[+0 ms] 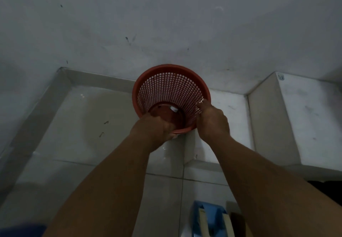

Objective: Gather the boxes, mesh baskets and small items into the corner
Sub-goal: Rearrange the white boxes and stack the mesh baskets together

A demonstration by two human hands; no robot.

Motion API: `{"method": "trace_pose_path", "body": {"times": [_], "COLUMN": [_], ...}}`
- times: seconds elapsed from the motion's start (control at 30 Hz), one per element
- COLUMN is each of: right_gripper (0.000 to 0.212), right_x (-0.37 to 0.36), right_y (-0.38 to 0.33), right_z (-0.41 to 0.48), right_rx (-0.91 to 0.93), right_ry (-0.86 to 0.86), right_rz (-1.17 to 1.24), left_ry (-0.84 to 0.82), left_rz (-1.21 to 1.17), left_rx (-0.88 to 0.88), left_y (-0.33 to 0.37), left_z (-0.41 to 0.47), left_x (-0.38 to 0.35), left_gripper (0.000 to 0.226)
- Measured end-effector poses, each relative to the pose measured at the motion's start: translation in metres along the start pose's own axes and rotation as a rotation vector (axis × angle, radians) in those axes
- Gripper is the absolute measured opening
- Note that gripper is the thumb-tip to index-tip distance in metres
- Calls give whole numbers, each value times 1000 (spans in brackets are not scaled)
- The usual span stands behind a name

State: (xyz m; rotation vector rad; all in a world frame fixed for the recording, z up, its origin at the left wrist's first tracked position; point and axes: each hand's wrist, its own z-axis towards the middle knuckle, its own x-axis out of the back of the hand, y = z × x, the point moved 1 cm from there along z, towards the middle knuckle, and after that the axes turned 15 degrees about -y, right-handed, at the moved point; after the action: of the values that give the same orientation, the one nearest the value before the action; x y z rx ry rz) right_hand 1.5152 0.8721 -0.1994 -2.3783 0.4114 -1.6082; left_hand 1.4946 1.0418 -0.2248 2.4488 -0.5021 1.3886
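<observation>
A round red mesh basket (166,88) stands upright against the grey wall, on or just above a white box (190,144). My left hand (153,131) grips the basket's near rim, fingers curled over it. My right hand (212,120) holds the rim on the right side, fingertips at the mesh. A small white item (174,109) lies inside on the basket's solid red bottom.
A large white box (296,118) stands to the right against the wall. A blue box (209,218) with cream strips sits on the tiled floor near my feet. The floor corner (63,70) with its tiled skirting lies to the left.
</observation>
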Motion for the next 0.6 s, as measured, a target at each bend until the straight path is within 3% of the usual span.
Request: {"method": "trace_pose_path", "body": {"times": [0.17,0.4,0.6], "right_gripper": [37,47,44], "right_x": [-2,0,13], "right_y": [2,11,-2], "right_z": [-4,-8,-31], "right_rx": [80,101,213], "right_ry": [-86,-199,-128], "right_rz": [-222,-311,-250], "left_ry": [-54,-52,155], "left_rz": [-87,-266,-107], "left_rx": [-4,20,81], "left_y": [0,17,21], "left_z": [1,-5,-34], "left_x": [-4,8,15], "left_gripper": [38,43,53]}}
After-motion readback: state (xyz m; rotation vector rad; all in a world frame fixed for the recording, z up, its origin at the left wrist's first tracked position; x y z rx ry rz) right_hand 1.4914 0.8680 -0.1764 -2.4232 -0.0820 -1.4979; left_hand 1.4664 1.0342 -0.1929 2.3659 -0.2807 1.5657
